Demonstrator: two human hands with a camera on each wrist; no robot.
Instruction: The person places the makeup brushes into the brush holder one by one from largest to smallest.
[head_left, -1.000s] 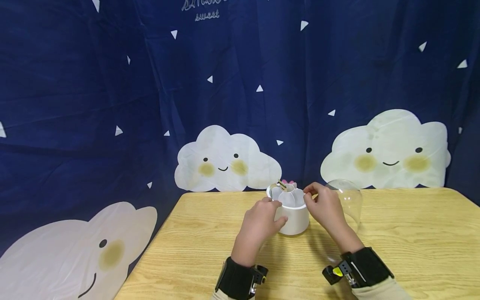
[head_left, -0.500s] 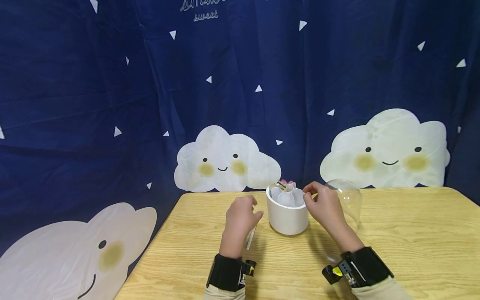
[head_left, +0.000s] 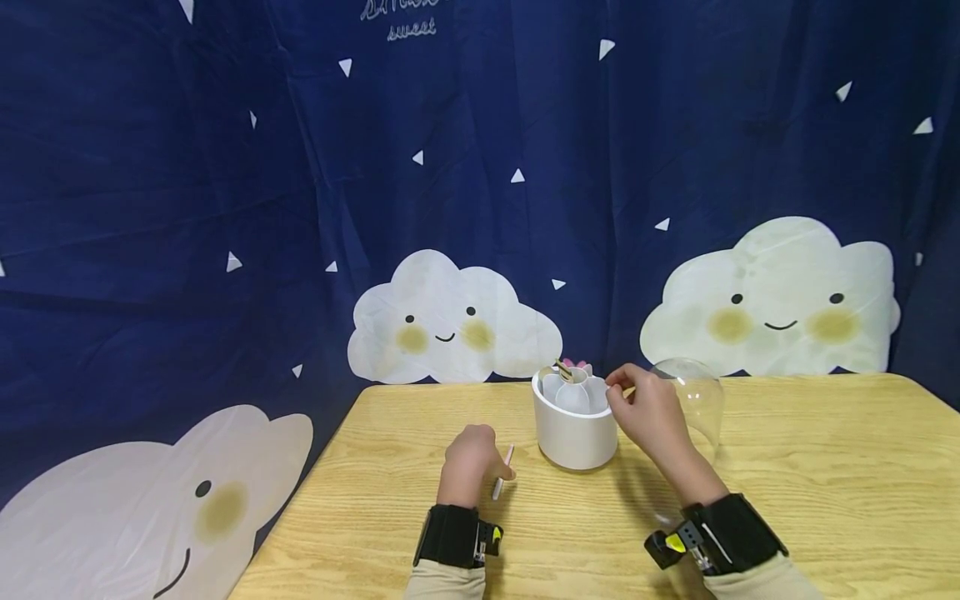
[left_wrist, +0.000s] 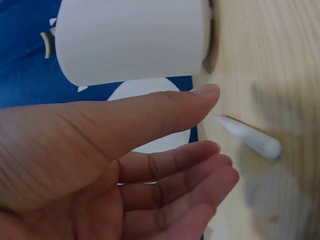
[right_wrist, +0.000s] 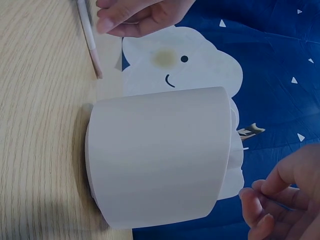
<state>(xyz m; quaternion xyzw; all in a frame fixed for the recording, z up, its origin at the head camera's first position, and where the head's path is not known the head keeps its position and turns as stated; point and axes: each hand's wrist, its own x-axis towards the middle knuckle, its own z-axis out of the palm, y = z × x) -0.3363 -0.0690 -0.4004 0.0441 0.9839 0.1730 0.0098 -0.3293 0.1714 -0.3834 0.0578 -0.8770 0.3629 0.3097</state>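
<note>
My left hand (head_left: 472, 462) is low over the table, beside a slim white stick (head_left: 502, 473) with a pinkish end. In the left wrist view its thumb is extended, the fingers loosely bent, and the stick's tapered tip (left_wrist: 235, 127) points toward the gap between them; nothing is between the fingers. My right hand (head_left: 648, 412) is at the right rim of a white round container (head_left: 576, 437), fingers curled, fingertips right at the edge of its grey-white, petal-shaped insert (head_left: 573, 398). I cannot tell whether they pinch it. A gold-and-dark stick (head_left: 564, 370) leans in the insert's central hole.
A clear dome (head_left: 701, 400) stands behind the right hand. Something pink (head_left: 576, 364) shows behind the container. The wooden table (head_left: 825, 483) meets a dark blue curtain (head_left: 480, 208) with printed clouds at its far edge.
My left hand has left the container's left side and moved left, then down toward the table, beside the white stick. The right hand stays at the rim.
</note>
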